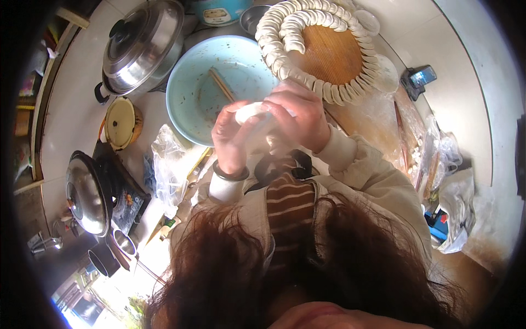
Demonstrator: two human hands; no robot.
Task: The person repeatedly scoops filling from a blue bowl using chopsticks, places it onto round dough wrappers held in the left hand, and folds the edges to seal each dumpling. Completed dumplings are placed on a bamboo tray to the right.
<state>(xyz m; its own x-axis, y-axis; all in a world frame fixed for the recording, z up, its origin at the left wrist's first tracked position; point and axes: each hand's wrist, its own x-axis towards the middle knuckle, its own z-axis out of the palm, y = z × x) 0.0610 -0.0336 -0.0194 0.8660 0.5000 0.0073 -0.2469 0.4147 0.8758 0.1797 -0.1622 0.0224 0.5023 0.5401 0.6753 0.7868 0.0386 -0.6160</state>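
A white dumpling (248,112) is pinched between the fingers of both hands, above the near rim of a light-blue basin (187,105). My left hand (231,142) grips its left end, with thumb and fingers around it. My right hand (302,111) has its fingertips on the right end; glare blurs the exact contact there. Chopsticks (221,85) lean inside the basin, whose walls carry scraps of filling. Just beyond my right hand, rows of folded dumplings (274,49) curve around a round wooden board (328,53).
A lidded steel pot (141,49) stands at the far left, near a yellow enamel pot (120,123). A lidded wok (87,195) sits on a stove (127,205). Plastic bags (168,164) lie left of me. On the right are a floured work surface (370,123) and a phone (423,77).
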